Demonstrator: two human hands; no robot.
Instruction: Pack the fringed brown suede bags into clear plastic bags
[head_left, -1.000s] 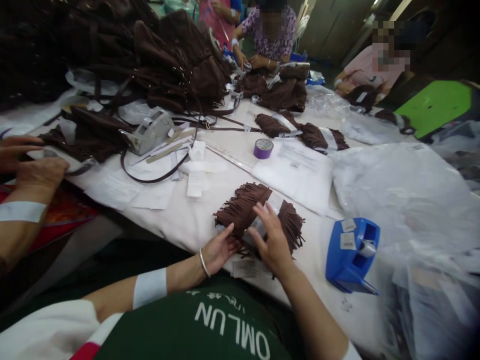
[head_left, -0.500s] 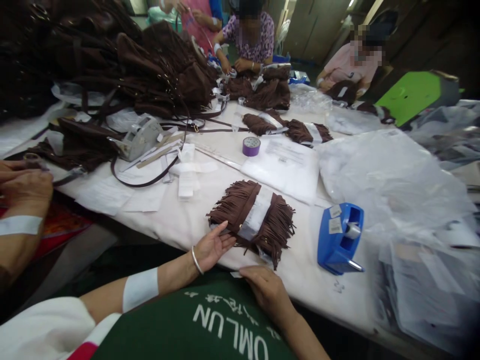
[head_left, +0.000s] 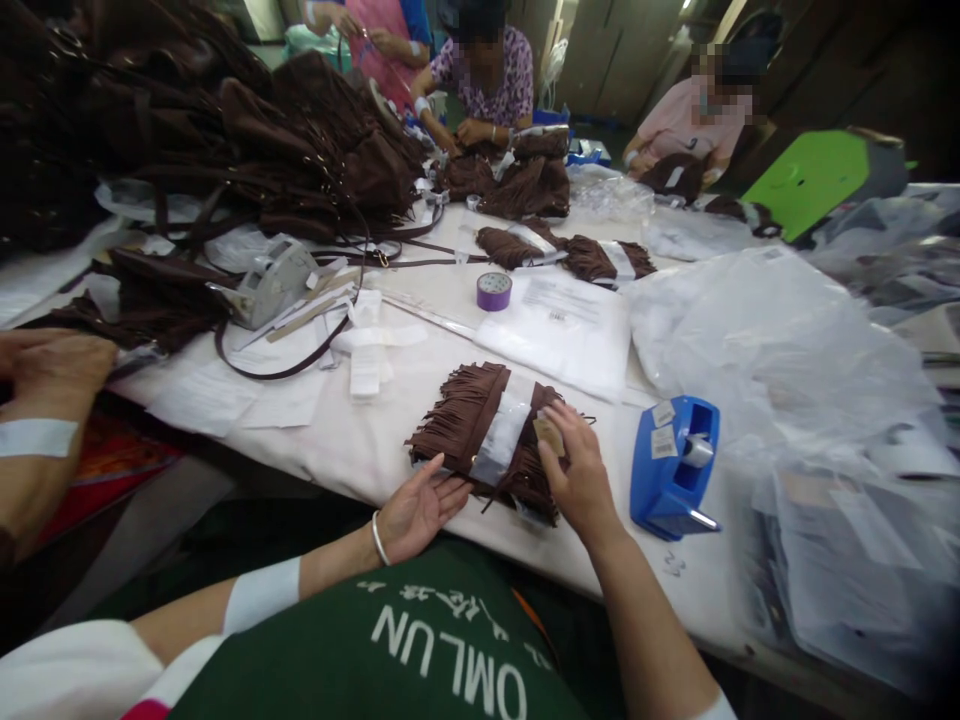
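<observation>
A brown fringed bundle point(head_left: 469, 415) with a pale wrap point(head_left: 501, 430) round its middle lies near the table's front edge. My left hand point(head_left: 420, 508) is palm up with its fingers apart, its fingertips at the bundle's lower left edge and nothing in it. Over the bundle's right part, my right hand point(head_left: 581, 465) pinches a small tan piece point(head_left: 549, 436) between thumb and fingers. To the right stands a blue tape dispenser point(head_left: 673, 465). Behind the bundle are a purple tape roll point(head_left: 494, 291) and a white printed sheet point(head_left: 559, 330).
Brown bags point(head_left: 315, 140) are heaped at the back left, near a grey tape dispenser point(head_left: 276, 285). Clear plastic bags point(head_left: 780, 340) cover the right side. A person's hand point(head_left: 56, 375) is at the left edge. Several people work across the table.
My right hand has moved up from the table's front edge onto the bundle's right part, and a tan piece now shows in it. My left hand stays by the bundle. The view has shifted slightly.
</observation>
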